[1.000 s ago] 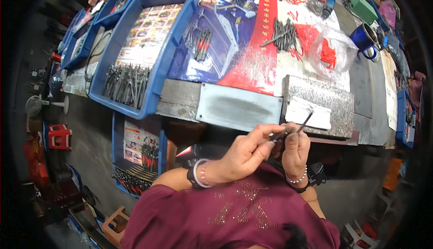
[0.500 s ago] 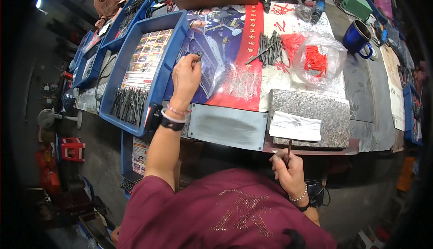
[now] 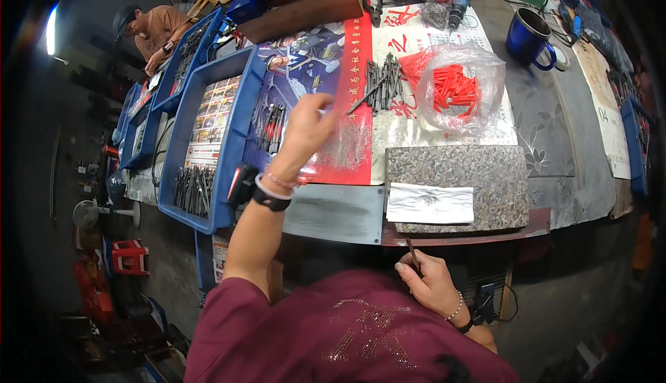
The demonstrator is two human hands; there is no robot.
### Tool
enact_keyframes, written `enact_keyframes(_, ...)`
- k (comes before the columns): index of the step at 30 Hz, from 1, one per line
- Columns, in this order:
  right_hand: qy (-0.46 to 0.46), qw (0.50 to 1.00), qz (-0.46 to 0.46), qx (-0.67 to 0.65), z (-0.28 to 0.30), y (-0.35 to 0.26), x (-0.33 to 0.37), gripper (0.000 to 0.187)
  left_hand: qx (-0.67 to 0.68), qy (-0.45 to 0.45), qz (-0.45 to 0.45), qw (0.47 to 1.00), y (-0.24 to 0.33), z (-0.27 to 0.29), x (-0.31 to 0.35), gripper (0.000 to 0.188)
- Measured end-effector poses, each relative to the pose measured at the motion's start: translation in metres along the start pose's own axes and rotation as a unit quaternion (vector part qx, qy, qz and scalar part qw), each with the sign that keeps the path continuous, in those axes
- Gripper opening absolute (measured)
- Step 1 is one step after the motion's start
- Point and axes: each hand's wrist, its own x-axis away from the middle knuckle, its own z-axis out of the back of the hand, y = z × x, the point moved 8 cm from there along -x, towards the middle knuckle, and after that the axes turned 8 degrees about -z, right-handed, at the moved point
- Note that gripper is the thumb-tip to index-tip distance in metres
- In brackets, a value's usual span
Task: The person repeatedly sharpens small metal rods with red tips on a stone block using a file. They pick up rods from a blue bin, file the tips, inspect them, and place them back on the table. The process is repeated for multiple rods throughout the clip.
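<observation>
My left hand (image 3: 310, 130) is over the red part of a poster (image 3: 357, 140), slightly blurred, its thumb and fingers curved but apart with nothing seen between them. Beside its wrist, a small group of dark thin metal pieces with some red (image 3: 272, 128) lies on the poster's blue part. Farther right is a heap of dark drill-bit-like pieces (image 3: 383, 84). My right hand (image 3: 433, 282) is closed around a thin dark rod (image 3: 412, 250) near the table's front edge. Ahead of it a folded white cloth or paper (image 3: 430, 204), smudged grey, rests on a speckled stone slab (image 3: 485, 168).
Left stands a blue tray (image 3: 239, 130) with dark pieces at its near end. A clear bag of red sleeves (image 3: 454, 91), a blue mug (image 3: 531, 39) and a drill-like blue tool (image 3: 459, 7) are farther right. Another person (image 3: 156, 32) sits at far left.
My left hand has moved right; the dark pieces at its fingertips no longer show there. Dark and red pieces now show on the poster. The rod has dropped back from the cloth. The view has shifted.
</observation>
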Motion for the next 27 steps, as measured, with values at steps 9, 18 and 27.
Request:
enact_keyframes(9, 0.04, 0.996, -0.074, -0.033, 0.046, -0.003, 0.025, 0.016, -0.14, -0.034, -0.033, 0.989, 0.014, -0.045, -0.025, 0.016)
enact_keyframes(18, 0.224, 0.945, 0.064, 0.229, 0.145, -0.094, -0.01, 0.016, 0.19, 0.072, 0.031, 0.979, 0.07, 0.038, 0.036, 0.009)
enact_keyframes(27, 0.189, 0.87, 0.142, 0.432, 0.147, -0.108, -0.167, 0.015, 0.509, 0.005, 0.217, 0.833, 0.076, 0.049, 0.122, 0.013)
